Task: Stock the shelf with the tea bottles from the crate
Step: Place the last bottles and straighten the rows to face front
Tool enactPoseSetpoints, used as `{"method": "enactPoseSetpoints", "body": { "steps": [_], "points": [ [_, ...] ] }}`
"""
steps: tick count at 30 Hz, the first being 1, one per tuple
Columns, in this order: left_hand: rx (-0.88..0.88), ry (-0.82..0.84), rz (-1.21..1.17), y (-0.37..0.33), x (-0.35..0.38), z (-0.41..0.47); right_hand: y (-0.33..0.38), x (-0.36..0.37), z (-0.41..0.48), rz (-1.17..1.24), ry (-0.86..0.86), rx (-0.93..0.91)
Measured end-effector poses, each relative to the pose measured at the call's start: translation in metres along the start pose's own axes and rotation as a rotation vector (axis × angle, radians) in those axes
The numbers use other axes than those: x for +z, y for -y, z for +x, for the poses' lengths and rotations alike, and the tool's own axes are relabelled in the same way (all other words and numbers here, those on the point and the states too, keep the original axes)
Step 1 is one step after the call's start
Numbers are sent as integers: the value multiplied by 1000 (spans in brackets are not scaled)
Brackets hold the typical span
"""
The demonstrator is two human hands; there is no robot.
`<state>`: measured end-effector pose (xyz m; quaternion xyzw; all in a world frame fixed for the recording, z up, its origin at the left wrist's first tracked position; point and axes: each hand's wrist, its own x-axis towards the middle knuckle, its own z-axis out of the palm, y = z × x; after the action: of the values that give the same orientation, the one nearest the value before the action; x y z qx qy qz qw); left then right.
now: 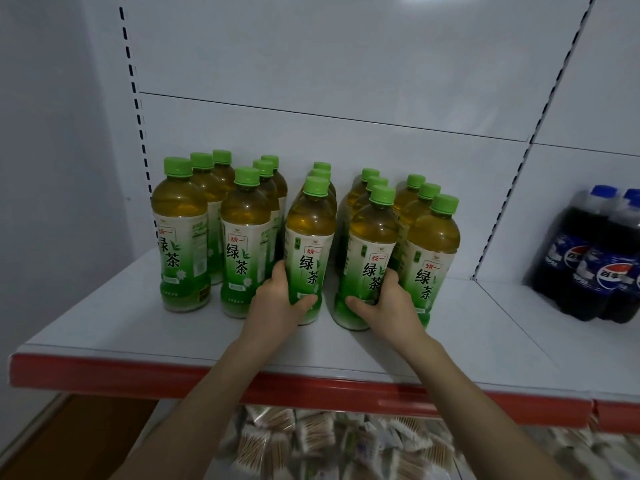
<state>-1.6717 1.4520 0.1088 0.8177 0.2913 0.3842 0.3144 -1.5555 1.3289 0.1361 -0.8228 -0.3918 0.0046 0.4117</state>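
Note:
Several green-capped tea bottles stand in rows on the white shelf [121,327] with its red front edge. My left hand [277,303] is wrapped around the base of the front bottle [309,237] of the middle row. My right hand [388,306] grips the lower part of the front bottle [372,247] of the row to its right. Both held bottles stand upright on the shelf. Two rows stand at the left, with a front bottle [180,233] near the shelf upright, and one more row [433,244] stands at the right. The crate is out of view.
A shrink-wrapped pack of dark cola bottles [595,261] stands on the neighbouring shelf section at the right. Below the shelf lie many small packets of cotton swabs [311,441]. The white back panel [346,81] rises behind the bottles.

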Motion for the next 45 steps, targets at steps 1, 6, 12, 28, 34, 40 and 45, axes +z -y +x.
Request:
{"method": "enactPoseSetpoints", "body": {
  "steps": [1, 6, 12, 28, 34, 40, 45],
  "points": [
    [3, -4, 2, 0, 0, 0, 0, -1, 0, 2, -2, 2],
    [0, -15, 18, 0, 1, -1, 1, -1, -3, -24, -30, 11],
    [-1, -12, 24, 1, 1, -2, 1, 1, -4, -50, -56, -6],
    [1, 17, 32, 4, 2, 1, -6, 3, -4, -35, -79, -61],
    [-31, 13, 35, 2, 1, -6, -9, -1, -8, 44, -34, -71],
    [166, -187, 196, -27, 2, -39, -40, -38, -34, 27, -134, -103],
    [172, 27, 185, -46, 37, -34, -69, -60, -29, 40, -264, 100]
  ]
}}
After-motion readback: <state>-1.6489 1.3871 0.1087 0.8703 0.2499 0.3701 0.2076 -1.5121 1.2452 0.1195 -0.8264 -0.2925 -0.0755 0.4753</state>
